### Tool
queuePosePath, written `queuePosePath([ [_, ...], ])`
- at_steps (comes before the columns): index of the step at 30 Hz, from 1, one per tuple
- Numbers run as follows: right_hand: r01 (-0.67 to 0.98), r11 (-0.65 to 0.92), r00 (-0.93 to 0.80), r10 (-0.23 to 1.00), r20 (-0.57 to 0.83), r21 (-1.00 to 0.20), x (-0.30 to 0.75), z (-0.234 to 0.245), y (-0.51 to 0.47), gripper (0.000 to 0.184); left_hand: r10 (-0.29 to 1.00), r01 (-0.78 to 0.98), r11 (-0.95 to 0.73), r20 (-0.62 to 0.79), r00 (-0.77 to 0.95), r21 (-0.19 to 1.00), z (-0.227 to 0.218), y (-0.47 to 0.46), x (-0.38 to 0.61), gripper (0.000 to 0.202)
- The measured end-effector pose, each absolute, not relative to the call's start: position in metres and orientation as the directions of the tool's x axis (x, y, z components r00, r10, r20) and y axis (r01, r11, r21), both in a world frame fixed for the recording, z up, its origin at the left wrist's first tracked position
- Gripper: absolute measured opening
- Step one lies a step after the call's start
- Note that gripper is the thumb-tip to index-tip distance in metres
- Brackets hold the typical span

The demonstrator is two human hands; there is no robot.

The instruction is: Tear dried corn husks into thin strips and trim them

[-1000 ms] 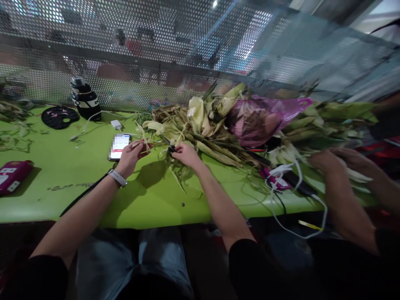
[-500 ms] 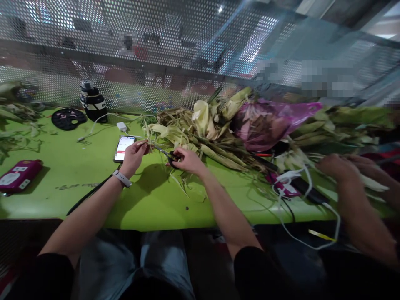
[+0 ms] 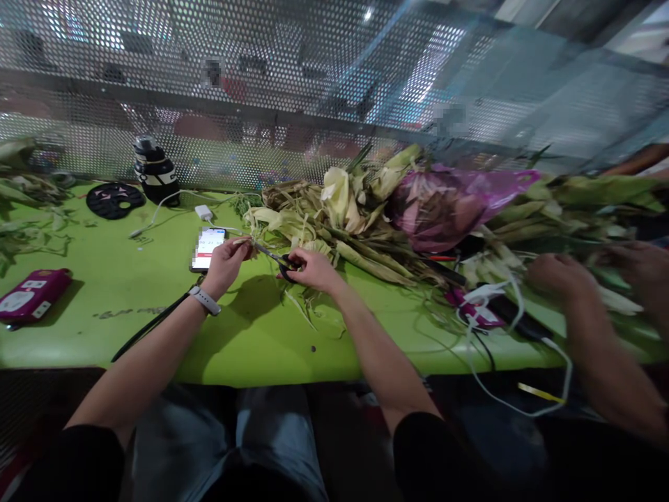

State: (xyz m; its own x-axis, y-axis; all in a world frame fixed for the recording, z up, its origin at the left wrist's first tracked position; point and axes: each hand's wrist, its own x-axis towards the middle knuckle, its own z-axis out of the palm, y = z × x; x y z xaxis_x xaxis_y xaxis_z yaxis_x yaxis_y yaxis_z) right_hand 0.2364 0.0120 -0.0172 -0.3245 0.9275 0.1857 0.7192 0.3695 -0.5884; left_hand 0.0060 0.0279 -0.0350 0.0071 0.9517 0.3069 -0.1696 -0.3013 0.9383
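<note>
Black-handled scissors (image 3: 285, 266) are in my right hand (image 3: 316, 270), fingers wrapped through the handles, blades pointing left. My left hand (image 3: 226, 265) is closed in a pinch on a small pale piece of corn husk (image 3: 241, 241), right by the scissor tips. Whether the blades touch the husk I cannot tell. Behind both hands lies a heap of dried and pale green corn husks (image 3: 360, 244). Loose husk scraps (image 3: 306, 307) lie below the scissors. A lit phone (image 3: 209, 248) rests just behind my left wrist.
On the green table (image 3: 293, 355) stand a black bottle (image 3: 155, 174) and a magenta box (image 3: 35, 296). A black palette-like disc (image 3: 115, 200) and a white charger (image 3: 203, 212) lie farther back. Right are a pink plastic bag (image 3: 439, 209), white cables (image 3: 515, 307) and a co-worker's hands (image 3: 564, 275).
My hands and the scissors stay nearly where they were; the left fingers shift very slightly. At the right, the co-worker's hands have moved a little apart.
</note>
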Motion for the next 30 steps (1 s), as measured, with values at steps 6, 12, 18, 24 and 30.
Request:
queuePosePath([
  [6,0.675,0.331,-0.341,0.932,0.120,-0.659,0.236,-0.018,0.012,0.029,0.950,-0.178,-0.304,0.313,0.020,0.936,-0.035,0.028,0.005,0.035],
  [12,0.672,0.348,-0.352,0.927,0.132,-0.654,0.236,-0.017,0.013,0.030,0.957,-0.231,-0.279,0.288,0.006,0.932,-0.036,0.029,0.005,0.036],
  [18,0.667,0.370,-0.367,0.919,0.148,-0.647,0.241,-0.015,0.013,0.027,0.958,-0.206,-0.271,0.283,0.032,0.940,-0.025,0.021,0.005,0.030],
  [24,0.659,0.393,-0.389,0.908,0.157,-0.641,0.245,-0.012,0.013,0.029,0.941,-0.119,-0.323,0.332,0.070,0.939,-0.023,0.024,0.002,0.024],
  [30,0.646,0.391,-0.389,0.907,0.158,-0.656,0.246,-0.012,0.013,0.029,0.930,-0.046,-0.349,0.352,0.109,0.936,-0.026,0.026,0.000,0.026],
])
